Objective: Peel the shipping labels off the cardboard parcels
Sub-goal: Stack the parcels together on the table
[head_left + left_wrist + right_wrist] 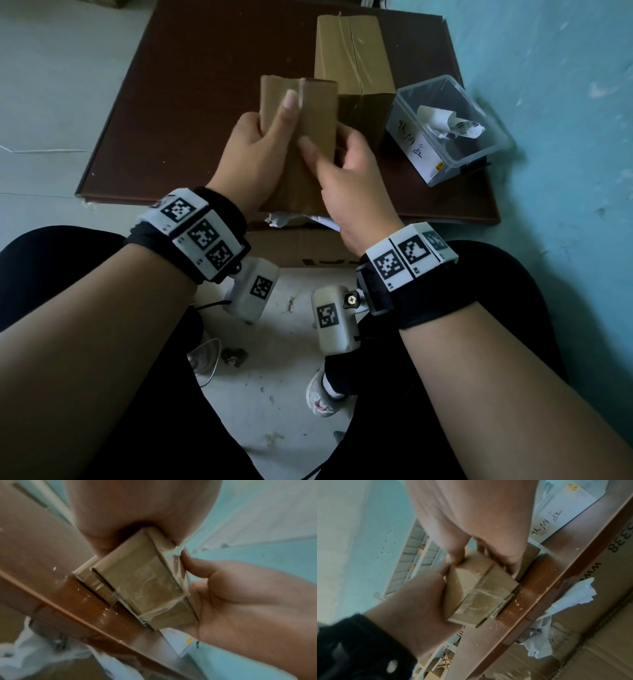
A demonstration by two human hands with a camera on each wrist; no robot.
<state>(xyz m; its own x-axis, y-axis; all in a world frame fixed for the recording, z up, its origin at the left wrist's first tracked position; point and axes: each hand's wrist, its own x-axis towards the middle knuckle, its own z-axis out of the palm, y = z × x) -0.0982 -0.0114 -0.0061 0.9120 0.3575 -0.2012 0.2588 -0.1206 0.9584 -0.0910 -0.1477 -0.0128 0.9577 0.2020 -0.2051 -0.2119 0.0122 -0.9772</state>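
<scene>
Mostly my own hands hide what I hold: the underside of the small parcel [301,144] never shows, so I cannot tell whether a label is on it. The dark brown worktop [191,113], a flat smooth board on the floor, runs off the top of the head view. On it stands the larger parcel [352,58], a taped cardboard box partly hidden behind the small one. Beside it to the right sits a clear plastic tub [452,130] with handwriting on its side, and a curled white label [448,123] with a barcode lies inside. The small parcel is a narrow cardboard block, glossy with clear tape, raised just above the worktop. My left hand [257,157] is wrapped round its left edge, fingers clamped on it, one finger lying along the top. My right hand [346,185] is clamped on its right side, thumb on top.
</scene>
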